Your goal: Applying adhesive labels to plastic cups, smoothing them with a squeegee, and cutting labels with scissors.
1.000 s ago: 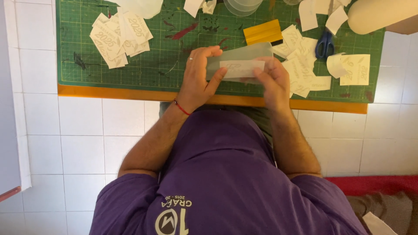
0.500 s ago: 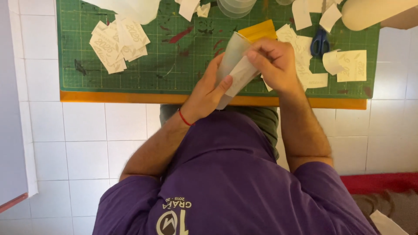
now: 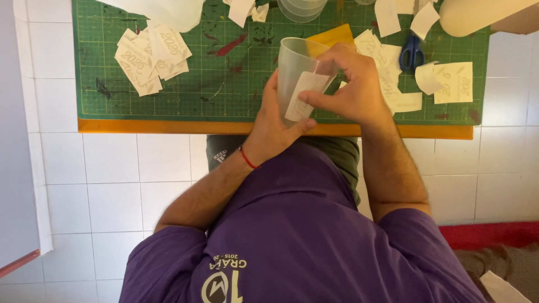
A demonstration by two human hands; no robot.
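Your left hand has its grip wrapped around a translucent plastic cup, centre of frame, tilted with the open mouth toward the upper left. Palm sits under the cup's lower side, thumb up along the near wall.

Your right hand is clenched in a pinch on a white paper sticker, pressing it flat against the cup's side. Thumb and fingers are on the sticker's right edge; the sticker lies along the cup wall, slightly slanted.

The cup is held above the green cutting mat, near the mat's lower edge, not touching it as far as the view shows. The mat lies on a worktop with an orange front strip along the near side.

Around it:
- Pile of white printed paper cut-outs, upper left of the mat, well apart from your hands.
- More white cut-outs at right, just beside your right hand.
- Blue-handled scissors, upper right, lying on the mat among the papers.
- Yellow card just behind the cup, partly hidden by it.
- Stack of clear cups at the top edge, cropped.
- Red smears on the mat, left of the cup.

White tiled floor below the worktop.
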